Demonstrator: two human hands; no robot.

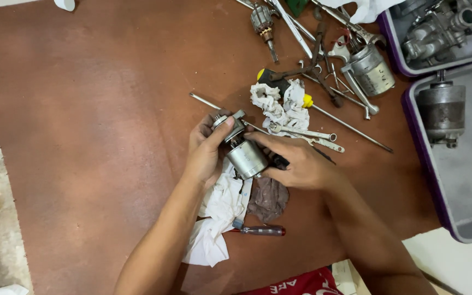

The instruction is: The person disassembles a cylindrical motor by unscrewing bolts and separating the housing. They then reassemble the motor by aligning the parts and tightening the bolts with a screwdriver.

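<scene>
Both my hands hold a small grey metal motor cylinder [245, 155] over the brown mat. My left hand [206, 150] grips its upper end cap, with the thumb pressed across the top. Wrapped around the lower side of the cylinder is my right hand [296, 163], fingers pointing left. A long thin metal rod [203, 101] sticks out past the cap toward the upper left. Under my hands lie a white rag [219, 210] and a dark brown rag [269, 198]. A small screwdriver with a red handle [260, 231] rests just below them.
Past my hands lie a crumpled white cloth [279, 106], spanners [312, 134], pliers [318, 65], a yellow-tipped long screwdriver [350, 127], a motor armature [263, 24] and a metal housing [371, 70]. Grey trays with purple rims [460, 180] at the right hold motor parts [441, 112].
</scene>
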